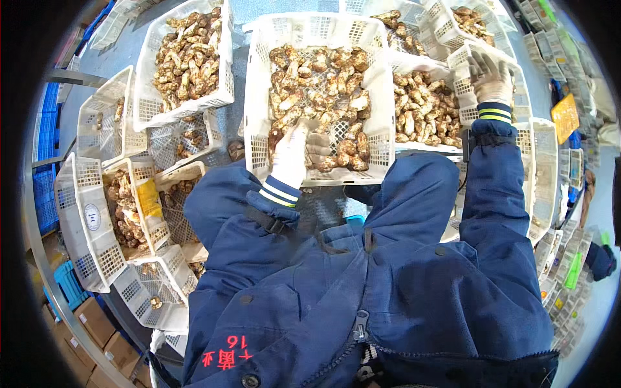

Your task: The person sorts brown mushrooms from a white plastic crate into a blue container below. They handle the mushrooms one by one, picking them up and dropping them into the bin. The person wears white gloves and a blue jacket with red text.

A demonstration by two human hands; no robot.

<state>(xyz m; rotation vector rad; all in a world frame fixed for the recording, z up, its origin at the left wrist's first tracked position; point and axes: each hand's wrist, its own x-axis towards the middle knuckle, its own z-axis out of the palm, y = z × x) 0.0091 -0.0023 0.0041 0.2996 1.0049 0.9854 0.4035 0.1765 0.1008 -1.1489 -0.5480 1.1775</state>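
Brown-and-white mushrooms (pixel 339 77) lie loosely in a white plastic crate (pixel 320 22) in front of me. My left hand (pixel 303 150), in a pale glove with grey fingers, reaches over the crate's near left part, among the mushrooms; whether it grips one cannot be told. Up at the right, my right hand (pixel 490 77), gloved in white and grey, is over a white crate (pixel 463 89), its fingers spread and nothing seen in them. Between the two hands, a crate holds a dense heap of mushrooms (pixel 424 109).
A full mushroom crate (pixel 223 92) stands at the upper left. Below it are several crates with fewer mushrooms, one bearing a yellow patch (pixel 149 198). A metal rail (pixel 53 281) runs along the left, with cardboard boxes (pixel 94 320) beyond. More crates (pixel 543 179) stand at the right.
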